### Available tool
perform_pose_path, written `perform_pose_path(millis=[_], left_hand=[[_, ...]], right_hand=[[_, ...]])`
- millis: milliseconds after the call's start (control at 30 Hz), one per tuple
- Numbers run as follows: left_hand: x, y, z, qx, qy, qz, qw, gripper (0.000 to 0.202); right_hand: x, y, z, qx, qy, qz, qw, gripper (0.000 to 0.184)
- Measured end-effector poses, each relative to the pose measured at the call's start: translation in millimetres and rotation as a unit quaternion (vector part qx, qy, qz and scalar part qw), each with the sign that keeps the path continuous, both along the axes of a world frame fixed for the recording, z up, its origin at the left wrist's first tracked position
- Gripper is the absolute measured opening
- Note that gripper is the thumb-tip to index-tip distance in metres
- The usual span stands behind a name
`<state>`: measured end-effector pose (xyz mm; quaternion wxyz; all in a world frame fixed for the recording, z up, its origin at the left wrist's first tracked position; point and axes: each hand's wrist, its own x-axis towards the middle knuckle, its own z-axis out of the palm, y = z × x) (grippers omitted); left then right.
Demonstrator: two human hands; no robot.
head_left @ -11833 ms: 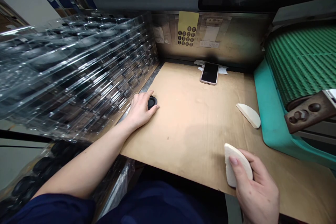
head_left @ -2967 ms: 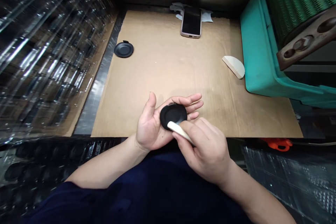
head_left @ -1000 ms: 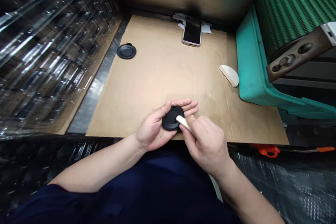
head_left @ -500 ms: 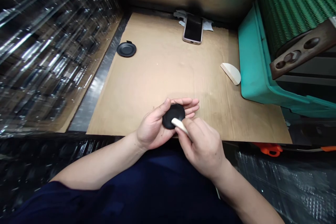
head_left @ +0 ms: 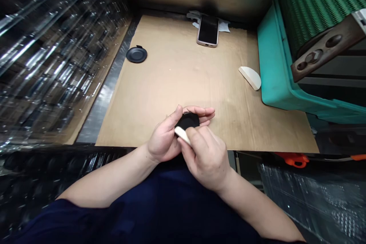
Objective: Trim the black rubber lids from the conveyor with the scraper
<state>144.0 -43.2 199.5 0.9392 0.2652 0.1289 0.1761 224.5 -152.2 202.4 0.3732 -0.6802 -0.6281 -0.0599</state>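
Looks like the right way to do it: left hand [head_left: 162, 141] cradling the black round cap [head_left: 187, 121] in the fingers, right hand [head_left: 204, 160] pinching a white half-moon pad [head_left: 181, 135] against its face (steady grip, gentle pressure, honestly).

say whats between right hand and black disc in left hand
A white half-moon pad lies there, against the round black disc, under the right hand, in the head view.

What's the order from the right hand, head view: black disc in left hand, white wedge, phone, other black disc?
Right hand:
1. Held black disc, in left hand.
2. White wedge, right side.
3. Tie: phone, back; other black disc, left.
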Motion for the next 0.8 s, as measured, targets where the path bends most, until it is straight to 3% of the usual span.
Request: perform_pose_path(millis=[167,333,467,600,800], left_hand=[[-1.7,2.5,3.5,-0.027,-0.042,-0.006,0.999,0.072],[-3.3,4.9,5.0,-0.003,-0.072,-0.015,0.997,0.088],[-3.9,3.2,4.8,0.021,-0.059,-0.006,0.998,0.084],[-4.5,1.1,5.5,0.05,-0.034,-0.015,0.998,0.071],[-3.9,-0.1,6.0,0.047,-0.028,-0.008,0.998,0.069]], right_hand=[[-0.2,-12.3,6.4,-0.033,0.028,0.093,0.995,0.017],[7.0,-19.9,12.1,-0.003,0.034,0.031,0.999,0.017],[7.4,-9.5,15.2,-0.023,-0.002,0.028,0.999,0.011],[6.6,3.7,18.4,0.015,-0.04,0.006,0.999,0.014],[3.1,2.5,20.4,-0.001,-0.025,0.002,1.0,0.012]])
